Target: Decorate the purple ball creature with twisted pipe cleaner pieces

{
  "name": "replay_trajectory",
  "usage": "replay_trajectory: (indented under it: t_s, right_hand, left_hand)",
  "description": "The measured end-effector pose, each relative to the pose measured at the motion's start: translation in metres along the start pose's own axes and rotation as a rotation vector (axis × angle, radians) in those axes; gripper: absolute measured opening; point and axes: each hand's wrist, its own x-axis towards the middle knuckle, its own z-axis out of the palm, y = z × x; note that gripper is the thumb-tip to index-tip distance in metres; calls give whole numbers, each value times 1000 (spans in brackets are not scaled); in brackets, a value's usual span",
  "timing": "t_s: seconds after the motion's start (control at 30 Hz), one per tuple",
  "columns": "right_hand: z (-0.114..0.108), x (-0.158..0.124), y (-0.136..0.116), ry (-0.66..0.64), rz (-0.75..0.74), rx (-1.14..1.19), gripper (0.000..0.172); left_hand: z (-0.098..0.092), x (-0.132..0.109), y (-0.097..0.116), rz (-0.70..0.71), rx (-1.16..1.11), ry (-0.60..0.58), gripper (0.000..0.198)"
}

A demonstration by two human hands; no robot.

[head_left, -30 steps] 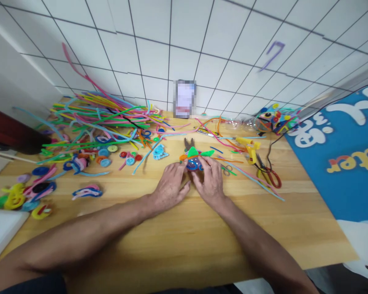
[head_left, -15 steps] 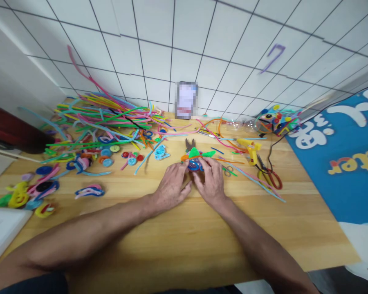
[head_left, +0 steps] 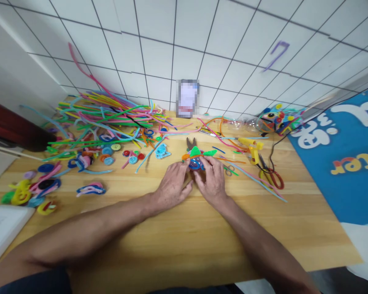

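Both hands meet over the middle of the wooden table around a small pipe-cleaner craft (head_left: 196, 162), with a clear, shiny body, blue coils, an orange band and green leaf-like pieces on top. My left hand (head_left: 173, 182) grips its left side with bent fingers. On the opposite side, my right hand (head_left: 212, 178) has its fingers closed on it too. The craft's underside is hidden by the fingers. Just behind it, the dark jaws of pliers (head_left: 191, 143) point away from me.
A heap of colourful pipe cleaners (head_left: 110, 114) fills the back left, with coiled pieces (head_left: 21, 192) nearer. A phone (head_left: 187, 98) leans on the tiled wall. To the right are a yellow glue gun (head_left: 254, 149), red-handled scissors (head_left: 274, 179) and clear plastic balls (head_left: 254, 124).
The whole view shifts slightly to the right. Both hands stay around the craft with almost the same grip.
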Motion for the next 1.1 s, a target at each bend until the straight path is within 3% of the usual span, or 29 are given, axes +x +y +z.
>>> replay_trajectory:
  t_s: [1.1]
  right_hand:
    - [-1,1,1,-7,-10,12,61]
  left_hand:
    - [-1,1,1,13,13,7,73]
